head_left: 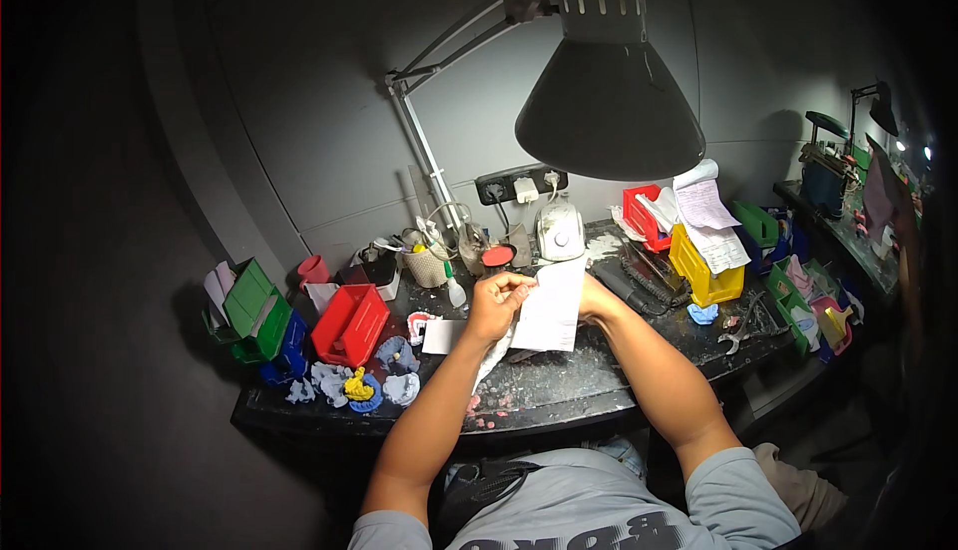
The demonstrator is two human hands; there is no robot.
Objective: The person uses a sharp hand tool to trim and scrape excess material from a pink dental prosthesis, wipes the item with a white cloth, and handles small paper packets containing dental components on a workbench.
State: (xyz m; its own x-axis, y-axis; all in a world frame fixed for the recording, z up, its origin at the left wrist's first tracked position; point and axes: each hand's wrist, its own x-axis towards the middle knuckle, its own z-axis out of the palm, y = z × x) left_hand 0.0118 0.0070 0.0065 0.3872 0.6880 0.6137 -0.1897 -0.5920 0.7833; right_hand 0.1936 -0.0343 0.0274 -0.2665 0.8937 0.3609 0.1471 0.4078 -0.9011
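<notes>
A white sheet of paper [551, 305] stands raised over the middle of the bench. My left hand [499, 302] is closed at its left edge, with thumb and fingers pinched together. At the other edge, my right hand [597, 300] is partly behind the sheet, which hides its fingers. A smaller white card or paper [442, 336] lies under my left wrist. Beside it is a red and white dental model [419, 326]. A round container with a red top [497, 257] stands just beyond my left hand.
A lamp [611, 111] hangs over the bench [559, 395]. To the left are a red bin [349, 323], a green bin [249, 315] and several moulded pieces [401, 388]. A white device [561, 231] stands behind; a yellow bin [707, 269] and metal tools [750, 325] are on the right.
</notes>
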